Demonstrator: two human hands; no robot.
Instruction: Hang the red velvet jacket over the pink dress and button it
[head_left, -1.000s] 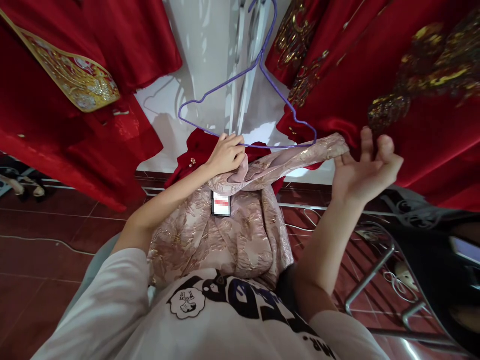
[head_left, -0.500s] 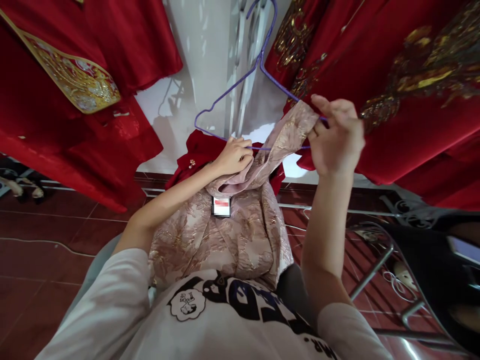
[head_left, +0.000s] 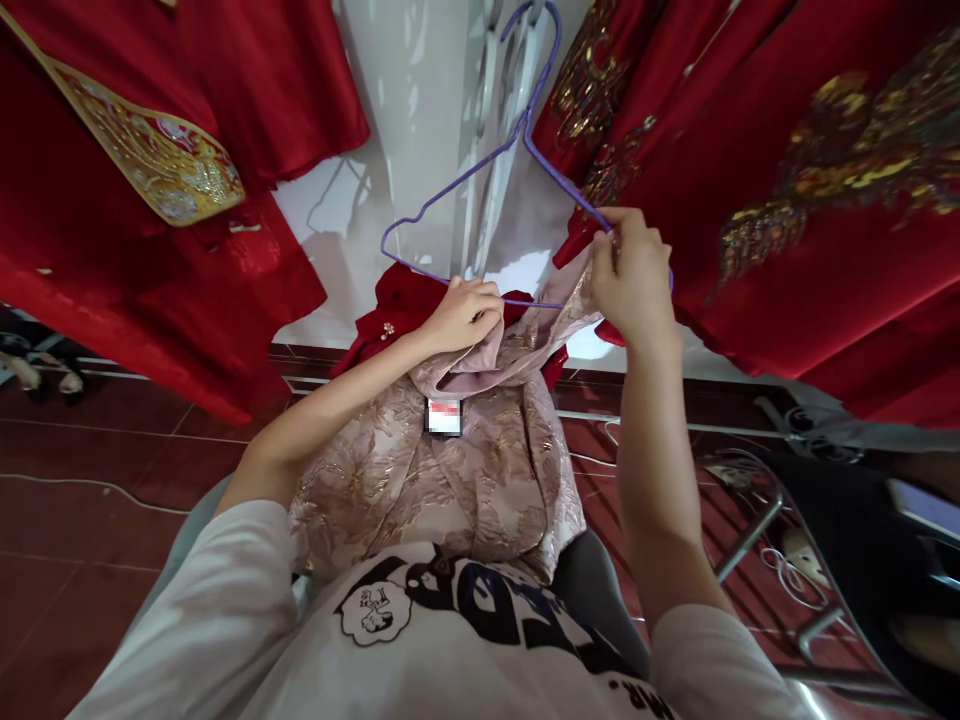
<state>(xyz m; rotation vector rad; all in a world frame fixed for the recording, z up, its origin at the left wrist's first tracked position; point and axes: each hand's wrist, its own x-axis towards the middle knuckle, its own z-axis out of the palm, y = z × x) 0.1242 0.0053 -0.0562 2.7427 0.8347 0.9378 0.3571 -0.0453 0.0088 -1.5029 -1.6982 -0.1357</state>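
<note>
A pale pink brocade garment (head_left: 450, 470) with gold threads hangs down in front of my chest, a small label at its neck. My left hand (head_left: 465, 315) is closed on the garment's collar and on the bottom wire of a purple wire hanger (head_left: 480, 165). My right hand (head_left: 634, 275) is closed in a pinch on the garment's other shoulder, pressing it against the hanger's right arm. The hanger's hook rises to the top of the view in front of a white wall.
Red garments with gold embroidery hang at the left (head_left: 165, 170) and at the right (head_left: 787, 180). Another red garment (head_left: 390, 310) lies behind the hanger. A metal-framed chair (head_left: 780, 520) with dark cloth stands at the right on the dark red tiled floor (head_left: 97, 440).
My right hand went from open beside the fabric to pinching the garment's shoulder, then drew left and down onto the hanger's right arm. My left hand stayed put.
</note>
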